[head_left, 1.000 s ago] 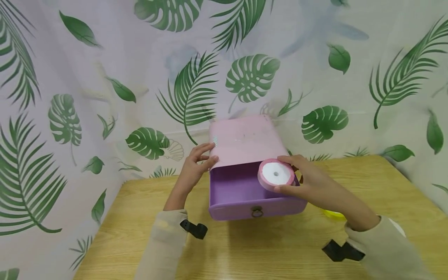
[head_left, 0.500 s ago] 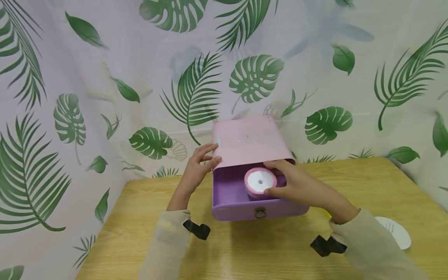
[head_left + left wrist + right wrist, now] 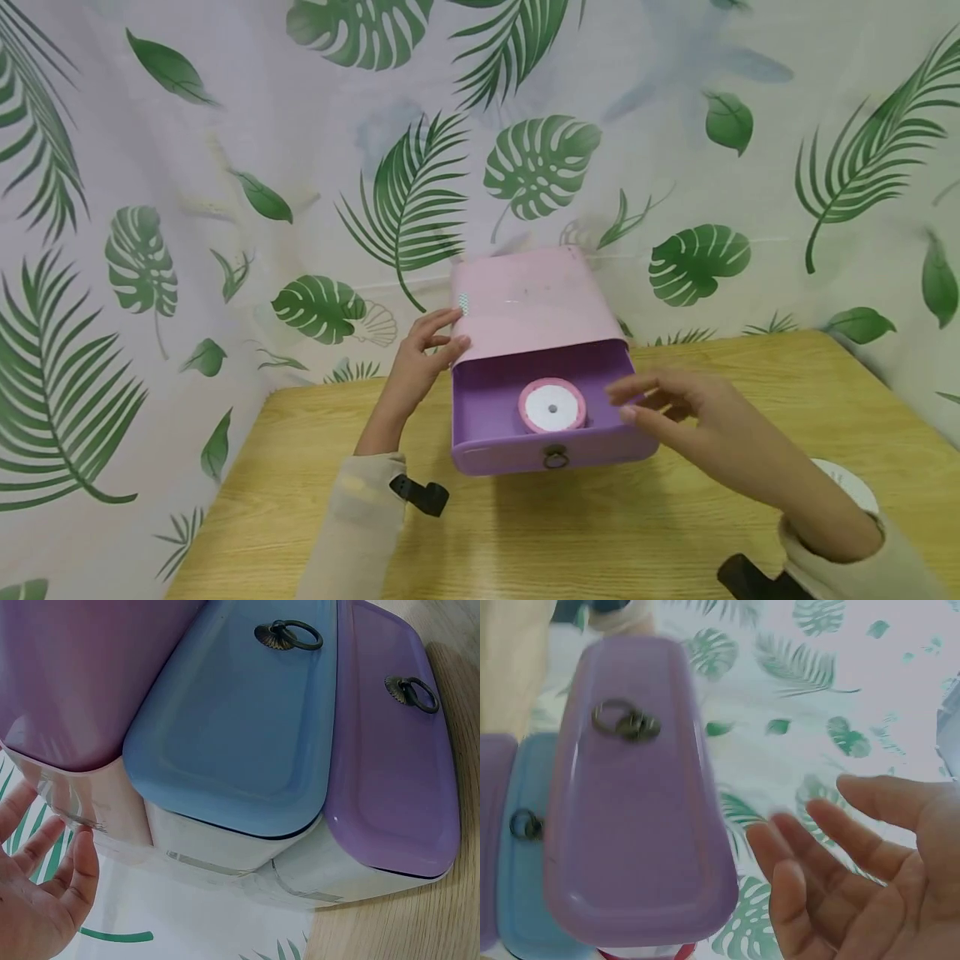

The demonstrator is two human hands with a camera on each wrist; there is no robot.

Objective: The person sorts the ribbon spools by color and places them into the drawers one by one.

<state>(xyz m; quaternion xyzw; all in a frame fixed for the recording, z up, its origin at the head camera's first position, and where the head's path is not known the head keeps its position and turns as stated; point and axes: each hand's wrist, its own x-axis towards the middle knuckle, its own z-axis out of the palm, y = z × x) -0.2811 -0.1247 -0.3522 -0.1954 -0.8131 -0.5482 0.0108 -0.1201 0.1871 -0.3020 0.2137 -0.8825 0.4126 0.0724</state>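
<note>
A pink-edged ribbon spool (image 3: 552,407) with a white face and centre hole lies inside the pulled-out purple drawer (image 3: 480,459). That drawer is the top one of a pale pink drawer cabinet (image 3: 532,300). My left hand (image 3: 420,362) rests its fingertips against the cabinet's left side, near the top edge. To the right of the drawer, my right hand (image 3: 701,417) hovers with loosely bent fingers and holds nothing. In the right wrist view the same hand (image 3: 885,877) is apart from the purple drawer front (image 3: 637,825).
Below the top drawer sit a blue drawer (image 3: 240,720) and another purple drawer (image 3: 397,750), both pushed in, with ring pulls. A white oval object (image 3: 847,483) lies on the wooden table (image 3: 570,542) at right, partly behind the forearm. A leaf-print cloth (image 3: 300,167) hangs behind.
My right hand lowered the ribbon spool into the drawer, let go of it and drew back to the right. The left hand has stayed at the cabinet's side.
</note>
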